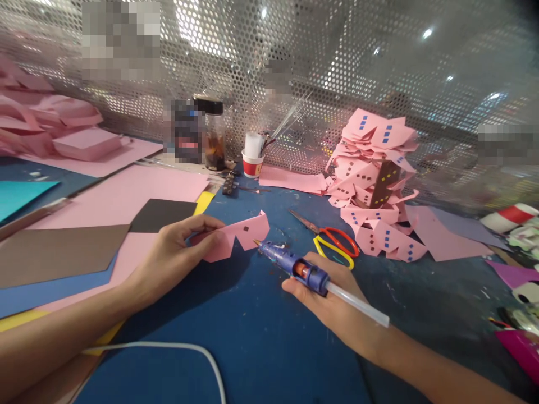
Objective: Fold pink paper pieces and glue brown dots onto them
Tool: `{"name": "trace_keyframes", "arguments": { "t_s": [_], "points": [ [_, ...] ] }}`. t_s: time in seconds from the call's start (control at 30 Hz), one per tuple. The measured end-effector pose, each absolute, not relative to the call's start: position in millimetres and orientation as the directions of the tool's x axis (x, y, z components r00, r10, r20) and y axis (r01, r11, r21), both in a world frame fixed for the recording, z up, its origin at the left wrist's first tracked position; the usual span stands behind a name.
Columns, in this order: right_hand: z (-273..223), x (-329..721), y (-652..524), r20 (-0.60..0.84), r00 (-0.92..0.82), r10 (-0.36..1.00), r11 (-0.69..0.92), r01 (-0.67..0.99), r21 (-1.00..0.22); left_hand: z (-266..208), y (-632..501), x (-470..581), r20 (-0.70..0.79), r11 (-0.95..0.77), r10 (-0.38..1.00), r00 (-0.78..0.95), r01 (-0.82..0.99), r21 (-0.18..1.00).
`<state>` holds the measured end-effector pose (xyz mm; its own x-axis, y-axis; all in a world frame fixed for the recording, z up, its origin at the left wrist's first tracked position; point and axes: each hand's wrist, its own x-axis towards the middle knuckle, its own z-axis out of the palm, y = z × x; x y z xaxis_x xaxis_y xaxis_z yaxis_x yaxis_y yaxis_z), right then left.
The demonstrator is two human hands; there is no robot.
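Pink paper, pinched in the left grip, risks smears if the hot-glue gun clasped in the right grip wobbles.

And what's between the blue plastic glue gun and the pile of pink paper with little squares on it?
Metal scissors with one red and one yellow handle lie there, in the head view.

- You get fairly bright light at center, dimmer across the right of the blue tabletop.
- White glare dots the perforated metal screen, strongest at upper left.
- Your left hand and the pink paper appear sharp above a soft shadow.
- Your edges stretch; the top right corner darkens.
- Pixelation masks several patches.
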<state>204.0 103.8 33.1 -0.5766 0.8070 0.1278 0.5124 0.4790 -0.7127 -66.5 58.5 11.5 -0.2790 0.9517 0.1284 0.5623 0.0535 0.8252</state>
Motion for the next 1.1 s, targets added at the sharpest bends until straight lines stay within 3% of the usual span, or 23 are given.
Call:
{"name": "trace_keyframes", "arguments": {
  "t_s": [0.33,1.1],
  "points": [
    [24,204,106,0.199,-0.634,0.747,0.578,0.472,-0.666,12,57,-68,0.145,0.028,0.962,-0.229,0.616,0.787],
    [9,207,109,0.194,-0.618,0.762,0.567,0.49,-0.662,10,56,-70,0.131,-0.001,0.975,-0.178,0.588,0.809]
  ]
}}
